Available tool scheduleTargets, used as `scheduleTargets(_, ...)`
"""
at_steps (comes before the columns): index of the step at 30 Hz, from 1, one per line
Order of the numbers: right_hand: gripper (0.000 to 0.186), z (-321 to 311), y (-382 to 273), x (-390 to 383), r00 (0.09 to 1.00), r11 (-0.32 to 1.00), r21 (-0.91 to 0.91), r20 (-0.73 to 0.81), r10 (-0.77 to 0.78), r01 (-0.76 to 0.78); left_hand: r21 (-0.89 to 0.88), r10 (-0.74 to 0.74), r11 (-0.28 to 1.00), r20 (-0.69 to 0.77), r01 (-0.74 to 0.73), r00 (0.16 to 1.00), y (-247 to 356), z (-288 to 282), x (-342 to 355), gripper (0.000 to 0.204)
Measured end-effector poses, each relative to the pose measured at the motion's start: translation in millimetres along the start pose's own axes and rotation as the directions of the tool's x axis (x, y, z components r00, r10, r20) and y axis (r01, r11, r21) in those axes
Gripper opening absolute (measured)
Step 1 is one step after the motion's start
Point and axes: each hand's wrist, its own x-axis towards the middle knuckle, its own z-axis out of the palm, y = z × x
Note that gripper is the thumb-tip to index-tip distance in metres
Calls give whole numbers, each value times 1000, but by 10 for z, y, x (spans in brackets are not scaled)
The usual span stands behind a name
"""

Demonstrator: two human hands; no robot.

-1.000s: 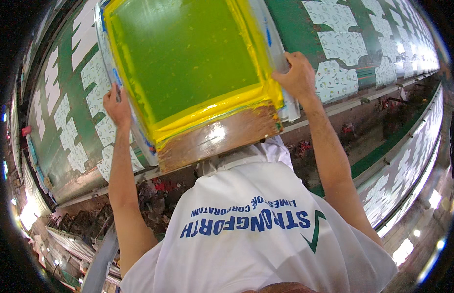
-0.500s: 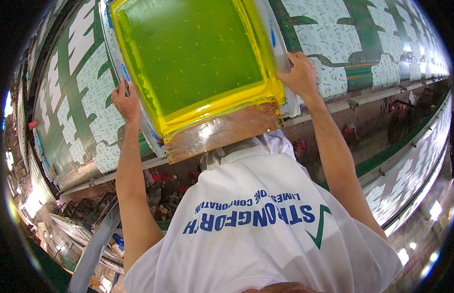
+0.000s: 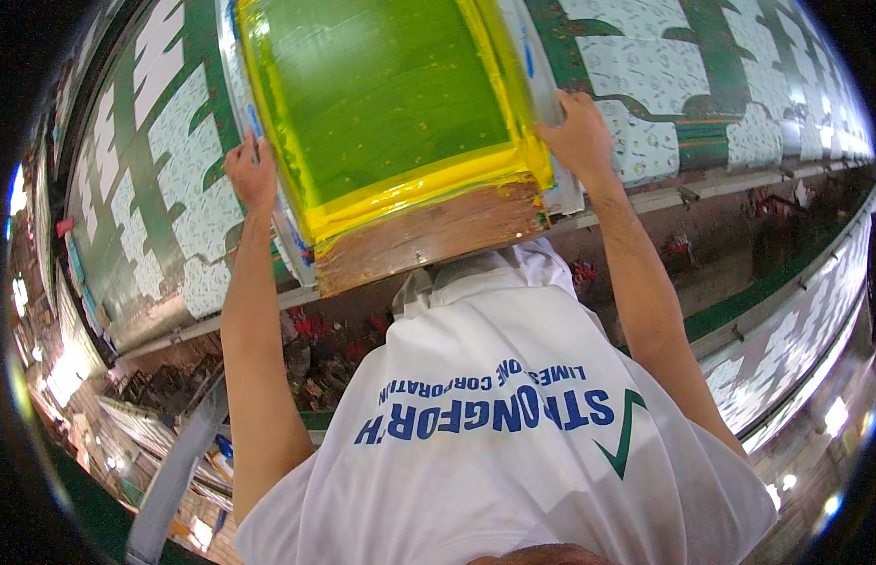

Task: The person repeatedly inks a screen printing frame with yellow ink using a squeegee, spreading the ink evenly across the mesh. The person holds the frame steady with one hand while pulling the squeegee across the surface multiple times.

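Note:
A printing screen (image 3: 381, 104) with green mesh, bright yellow borders and pale metal sides marked with blue lies over the table at the top centre. A brown board (image 3: 429, 231) runs along its near end. My left hand (image 3: 252, 174) is closed on the screen's left side rail, fingers bent at its edge. My right hand (image 3: 579, 141) grips the right side rail, thumb toward the yellow border.
The long green table (image 3: 697, 137) carries rows of white, printed cut pieces (image 3: 636, 71) either side of the screen. A metal rail (image 3: 688, 196) edges it. A second table (image 3: 786, 348) curves at lower right. A grey bar (image 3: 174, 471) slants at lower left.
The screen and both my hands have shifted up and to the right in the picture. The table has also shifted in view. Both hands stay on the rails.

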Motion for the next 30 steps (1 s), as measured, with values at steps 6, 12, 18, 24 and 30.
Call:
scheduleTargets(6, 60, 14, -189, -205, 921, 960, -90, -271, -279, 265, -20, 28, 999, -27, -29, 999, -13, -27, 9, 39)
scheduleTargets(12, 58, 91, -788, -878, 738, 736, 318, 140, -660, 597, -85, 74, 992, -157, -88, 985, 69, 3, -3, 34)
scheduleTargets(18, 72, 242, -1430, -1163, 468, 536, 139, 339, -816, 833, -99, 28, 994, -142, -42, 990, 96, 13, -23, 32)
scheduleTargets(24, 70, 235, -1673, -1162, 633, 686, -13, 396, -665, 728, -151, -21, 988, -166, -4, 986, 104, 32, -22, 29)
scheduleTargets(30, 59, 421, -1919, -1238, 795, 796, -157, 307, -524, 585, -191, -98, 979, -109, 76, 989, 126, 19, -25, 29)
